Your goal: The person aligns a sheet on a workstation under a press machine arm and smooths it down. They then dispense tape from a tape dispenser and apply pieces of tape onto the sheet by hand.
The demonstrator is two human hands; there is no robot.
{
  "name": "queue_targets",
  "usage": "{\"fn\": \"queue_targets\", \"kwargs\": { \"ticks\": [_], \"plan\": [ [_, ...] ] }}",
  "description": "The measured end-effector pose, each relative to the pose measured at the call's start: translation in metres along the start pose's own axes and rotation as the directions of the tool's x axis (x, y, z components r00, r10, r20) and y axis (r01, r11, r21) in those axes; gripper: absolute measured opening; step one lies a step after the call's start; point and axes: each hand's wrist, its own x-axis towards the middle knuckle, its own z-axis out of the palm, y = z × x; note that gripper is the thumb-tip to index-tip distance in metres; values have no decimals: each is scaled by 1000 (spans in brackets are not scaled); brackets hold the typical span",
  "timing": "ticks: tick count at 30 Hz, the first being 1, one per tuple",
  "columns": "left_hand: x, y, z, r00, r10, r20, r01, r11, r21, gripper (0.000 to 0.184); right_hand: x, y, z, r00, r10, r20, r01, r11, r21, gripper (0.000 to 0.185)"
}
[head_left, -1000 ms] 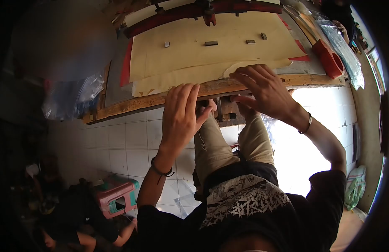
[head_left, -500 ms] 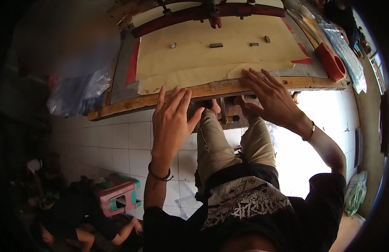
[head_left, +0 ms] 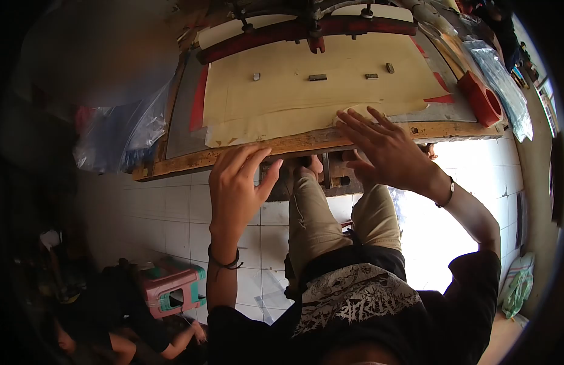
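A yellowish sheet point(head_left: 282, 97) lies across the flat bed in front of me, taped at its near corners. Several small dark blocks point(head_left: 317, 77) rest on it. My right hand point(head_left: 391, 149) reaches over the wooden front edge point(head_left: 294, 143) with fingers outstretched, the tips at the sheet's near border; it holds nothing. Below and left, my left hand point(head_left: 238, 179) has its bent fingertips at the same wooden edge and its thumb apart. Nothing is in it. Whether those fingertips press on the wood I cannot tell.
A curved red metal bar point(head_left: 257, 44) with bolts spans the bed's far side. On the right are a red hollow block point(head_left: 479, 100) and plastic bags point(head_left: 501, 85). More clear plastic point(head_left: 120, 137) hangs left. Behind, a person point(head_left: 105, 310) sits near a pink-green stool point(head_left: 172, 289).
My left hand has drawn back slightly left and down, its fingers more bent. My right hand has shifted a little left along the sheet's border. The view has tilted slightly.
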Motion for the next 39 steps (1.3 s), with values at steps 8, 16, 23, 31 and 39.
{"fn": "queue_targets", "kwargs": {
  "ticks": [8,16,23,31,39],
  "plan": [
    [14,7,31,958,276,-76,-280,959,-46,36,10,-9,19,1000,0,-28,-2,998,-68,61],
    [-5,-33,-16,958,71,-278,-138,964,-229,33,1,2,15,999,32,-13,-31,998,49,64],
    [-3,-40,1,971,238,16,-237,952,195,55,-8,6,12,999,-17,-37,19,998,59,59],
    [9,-9,21,969,189,-162,-141,953,267,59,-67,94,-58,870,301,-390,-409,883,-232,43],
    [32,35,22,962,200,-185,-97,887,452,76,-195,224,-30,596,709,-377,-801,557,-219,48]
  ]
}}
